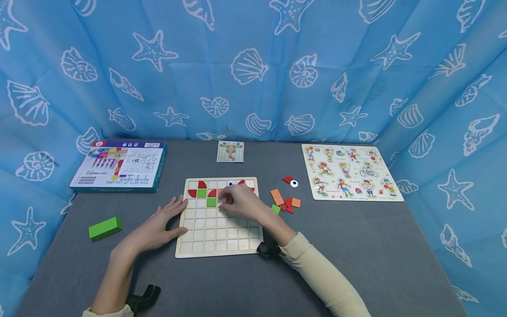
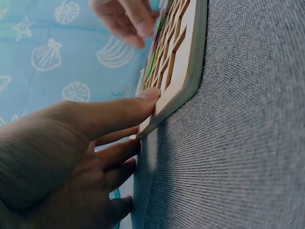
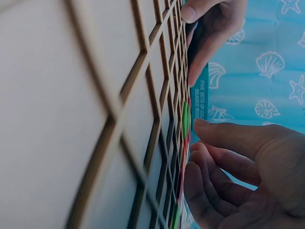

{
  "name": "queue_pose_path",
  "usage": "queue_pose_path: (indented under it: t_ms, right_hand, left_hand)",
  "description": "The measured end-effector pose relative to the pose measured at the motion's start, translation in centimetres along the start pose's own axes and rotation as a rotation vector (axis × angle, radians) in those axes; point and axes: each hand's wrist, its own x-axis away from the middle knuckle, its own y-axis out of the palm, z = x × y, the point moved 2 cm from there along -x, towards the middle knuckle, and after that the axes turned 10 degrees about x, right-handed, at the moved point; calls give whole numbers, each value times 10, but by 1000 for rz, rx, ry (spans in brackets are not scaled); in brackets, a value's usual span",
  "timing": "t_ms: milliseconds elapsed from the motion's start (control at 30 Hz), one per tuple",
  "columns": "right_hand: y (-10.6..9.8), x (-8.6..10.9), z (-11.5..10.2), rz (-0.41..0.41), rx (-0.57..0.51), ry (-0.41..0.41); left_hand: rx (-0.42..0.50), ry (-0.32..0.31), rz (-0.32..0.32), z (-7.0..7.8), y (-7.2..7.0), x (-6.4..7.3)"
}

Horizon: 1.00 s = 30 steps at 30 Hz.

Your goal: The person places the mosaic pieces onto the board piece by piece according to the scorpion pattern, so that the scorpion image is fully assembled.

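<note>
A wooden grid board (image 1: 210, 245) lies in front of me, its upper cells partly filled with green squares (image 1: 211, 202), red quarter-circle pieces (image 1: 192, 193) and an eye piece (image 1: 231, 182). My left hand (image 1: 156, 226) is at the board's left side; in the left wrist view its thumb (image 2: 148, 94) rests on the rim with the fingers spread beside it. Over the upper middle cells is my right hand (image 1: 242, 202), fingers loosely bent. In the right wrist view its thumb (image 3: 224, 135) and fingertips stand apart, with no piece showing between them. The hand hides some cells.
Right of the board lie loose pieces: a red quarter circle (image 1: 287, 179), an eye piece (image 1: 294, 183), an orange rectangle (image 1: 276, 197) and several others. A pattern card (image 1: 230, 157) lies behind. Also around are a puzzle board (image 1: 334, 176), a box (image 1: 119, 169) and a green block (image 1: 104, 228).
</note>
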Motion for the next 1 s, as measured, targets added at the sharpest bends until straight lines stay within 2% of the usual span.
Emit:
queue_pose_path:
  t_ms: [367, 633, 800, 1000]
  right_hand:
    - [-33, 48, 42, 13, 52, 35]
    - [-58, 81, 73, -48, 91, 91]
    - [-62, 91, 85, -82, 113, 93]
    - [-59, 93, 94, -97, 117, 89]
  left_hand:
    - [8, -1, -3, 0, 0, 0]
    - [2, -14, -8, 1, 0, 0]
    - [-9, -20, -12, 0, -1, 0]
    - [-6, -15, -13, 0, -1, 0]
